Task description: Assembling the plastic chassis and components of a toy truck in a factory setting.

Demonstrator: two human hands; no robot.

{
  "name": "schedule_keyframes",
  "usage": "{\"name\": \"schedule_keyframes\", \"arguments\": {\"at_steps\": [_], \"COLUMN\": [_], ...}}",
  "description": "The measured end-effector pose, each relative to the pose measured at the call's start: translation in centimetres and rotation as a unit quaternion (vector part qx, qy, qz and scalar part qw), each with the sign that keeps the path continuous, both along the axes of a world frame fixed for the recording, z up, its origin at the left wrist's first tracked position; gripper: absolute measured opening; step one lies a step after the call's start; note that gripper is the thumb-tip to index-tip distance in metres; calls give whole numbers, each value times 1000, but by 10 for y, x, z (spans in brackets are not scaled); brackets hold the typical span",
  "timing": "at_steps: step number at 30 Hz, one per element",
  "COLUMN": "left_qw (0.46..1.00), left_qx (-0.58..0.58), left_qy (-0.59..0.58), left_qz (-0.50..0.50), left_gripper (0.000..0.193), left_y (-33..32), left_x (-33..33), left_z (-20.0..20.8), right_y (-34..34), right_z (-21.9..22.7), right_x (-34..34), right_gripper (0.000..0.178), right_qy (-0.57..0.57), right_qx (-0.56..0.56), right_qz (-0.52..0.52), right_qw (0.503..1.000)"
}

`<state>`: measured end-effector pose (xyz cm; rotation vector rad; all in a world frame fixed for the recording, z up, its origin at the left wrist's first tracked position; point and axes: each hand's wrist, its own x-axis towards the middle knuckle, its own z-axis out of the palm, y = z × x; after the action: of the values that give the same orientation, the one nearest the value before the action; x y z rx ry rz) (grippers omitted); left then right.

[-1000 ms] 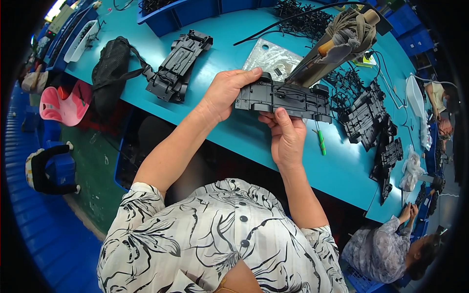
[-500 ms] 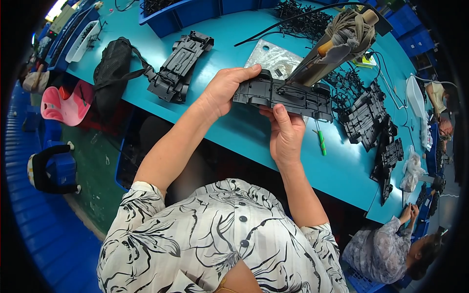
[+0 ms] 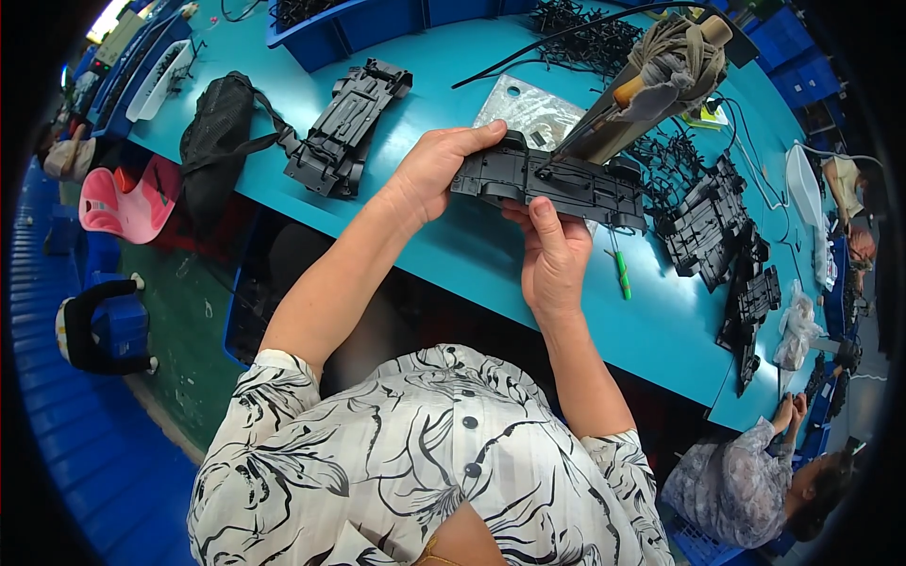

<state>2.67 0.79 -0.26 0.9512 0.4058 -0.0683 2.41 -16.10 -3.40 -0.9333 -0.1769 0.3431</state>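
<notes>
A long black plastic chassis [image 3: 593, 193], like the underside of a toy car, is held between my two hands. Around its left end my left hand [image 3: 436, 172] is closed, thumb along the upper edge. My right hand [image 3: 555, 259] grips the lower edge near the middle, thumb on the near face and fingers hidden behind. Slanting down from the upper right, a cloth-wrapped tool [image 3: 672, 64] has its narrow end at the chassis; whether it touches cannot be made out. Behind the chassis lies a silvery metal plate [image 3: 528, 111].
Another black chassis [image 3: 349, 127] lies left on the turquoise table [image 3: 462, 294], beside a black bag [image 3: 215, 132]. Several more chassis [image 3: 708, 222] are piled right. A green stick-like thing [image 3: 623, 275] is near my right hand. Blue bins [image 3: 377, 36] line the back; a co-worker [image 3: 736, 476] sits lower right.
The chassis has shifted very slightly, its right end a touch right and lower. Both hands keep their hold on it.
</notes>
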Motion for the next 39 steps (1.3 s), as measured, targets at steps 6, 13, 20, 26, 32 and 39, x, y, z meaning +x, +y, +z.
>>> {"name": "schedule_keyframes", "arguments": {"at_steps": [6,13,20,26,32,39], "left_qw": [1000,1000,1000,1000,1000,999], "left_qx": [7,10,12,18,21,29], "left_qy": [3,0,5,4,8,13], "left_qz": [1,-5,0,-4,-5,-4], "left_gripper": [38,38,38,38,38,37], "left_y": [0,1,0,1,1,0], "left_x": [0,-1,1,1,2,1], "left_z": [2,3,-1,-2,-3,-1], "right_y": [1,1,2,3,5,4], "right_z": [1,2,5,7,10,10], "right_x": [0,-1,-2,-2,-3,-3], "right_gripper": [25,23,23,24,24,24], "right_qy": [4,15,25,26,27,28], "right_qx": [2,-3,-1,-1,-3,-4], "right_qz": [-3,-3,-4,-4,-9,-11], "right_qw": [1000,1000,1000,1000,1000,1000]}}
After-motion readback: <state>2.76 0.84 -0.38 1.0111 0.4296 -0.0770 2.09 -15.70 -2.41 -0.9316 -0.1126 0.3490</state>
